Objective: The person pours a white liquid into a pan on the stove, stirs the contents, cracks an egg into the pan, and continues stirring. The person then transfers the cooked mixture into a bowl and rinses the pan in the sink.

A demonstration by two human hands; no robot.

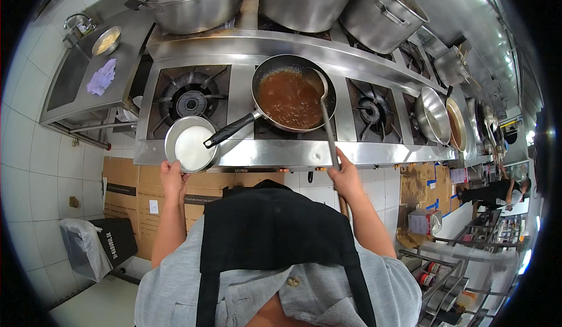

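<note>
My left hand [174,178] grips the near rim of a round metal bowl [168,142]. White liquid [192,146] lies in it. The bowl is at the stove's front edge, beside the left burner. My right hand [347,177] is closed around the handle of a long metal ladle [328,123]. The ladle's head dips into brown bubbling sauce [287,99] in a black frying pan [260,70]. This pan sits on a middle burner, and its black handle [232,129] points toward the bowl, its tip over the bowl's right side.
Large steel pots [307,2] stand along the raised back of the stove [239,85]. A steel bowl [432,114] rests on the right. At left, a purple cloth [102,77] and a small bowl [100,46] lie on the sink counter. Flattened cardboard [127,213] covers some floor.
</note>
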